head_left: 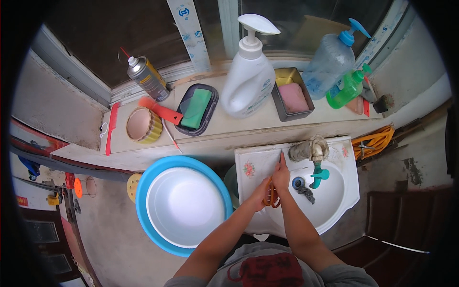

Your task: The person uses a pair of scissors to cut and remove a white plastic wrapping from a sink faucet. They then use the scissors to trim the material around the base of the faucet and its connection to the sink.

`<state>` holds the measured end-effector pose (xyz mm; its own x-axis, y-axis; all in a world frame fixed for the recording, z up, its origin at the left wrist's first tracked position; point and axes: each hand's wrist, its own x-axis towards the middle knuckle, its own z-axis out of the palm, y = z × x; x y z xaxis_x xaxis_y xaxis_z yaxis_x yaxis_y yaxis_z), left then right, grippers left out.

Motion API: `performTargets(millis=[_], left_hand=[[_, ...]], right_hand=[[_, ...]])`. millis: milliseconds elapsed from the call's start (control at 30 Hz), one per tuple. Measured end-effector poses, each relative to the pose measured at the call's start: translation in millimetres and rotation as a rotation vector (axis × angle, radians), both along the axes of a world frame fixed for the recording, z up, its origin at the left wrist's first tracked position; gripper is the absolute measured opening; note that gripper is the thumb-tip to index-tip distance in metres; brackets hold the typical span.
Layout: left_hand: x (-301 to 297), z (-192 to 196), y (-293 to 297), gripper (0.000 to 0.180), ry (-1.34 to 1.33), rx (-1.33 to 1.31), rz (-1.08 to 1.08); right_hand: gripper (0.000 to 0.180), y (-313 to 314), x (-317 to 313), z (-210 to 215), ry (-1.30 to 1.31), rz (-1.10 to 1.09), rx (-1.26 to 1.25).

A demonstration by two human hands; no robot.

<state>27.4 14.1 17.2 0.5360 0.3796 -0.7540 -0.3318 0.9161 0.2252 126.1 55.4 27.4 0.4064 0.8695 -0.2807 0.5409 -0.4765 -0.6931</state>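
Both my hands meet over the left rim of a white sink (351,191). Between them is a pair of orange-handled scissors (273,197); only the handle loops show. My left hand (258,195) grips them from the left. My right hand (281,173) lies over them from the right, with one finger stretched up along the sink's rim. A teal tap (319,174) hangs over the bowl just right of my hands, with the drain (298,182) and a dark scrubber (306,194) below it.
A blue basin (143,201) with a white basin (184,205) inside stands left of the sink. The window ledge holds a spray can (147,78), a green soap dish (196,109), a white pump bottle (248,76), pink soap (292,97) and two more bottles. An orange hose (375,140) lies at right.
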Motion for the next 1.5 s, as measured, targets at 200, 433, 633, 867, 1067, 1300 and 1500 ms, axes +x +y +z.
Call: performTargets(millis=[200,433,633,867,1067,1300,1500], left_hand=[[-20,20,-37,0.053,-0.166,0.058,0.345],[-19,-9,-42,0.04,-0.121,0.216,0.071],[24,-17,-34,0.03,-0.174,0.334,0.097],[41,-32,-51,0.038,0.021,0.152,0.333],[40,-17,-56,0.039,-0.062,0.111,0.501],[64,10,-43,0.038,0.088,0.107,0.384],[64,7,-48,0.037,0.057,0.131,0.408]], right_hand=[[0.049,1,-40,-9,0.009,0.439,0.017],[0.049,-10,-9,-7,0.105,0.136,0.168],[0.046,12,20,-4,-0.112,0.136,0.146],[0.043,19,-1,-22,-0.368,0.38,0.188],[0.043,14,-2,-20,-0.384,0.484,0.187],[0.04,21,17,-22,-0.314,0.329,0.21],[0.041,16,20,-27,-0.335,0.404,0.148]])
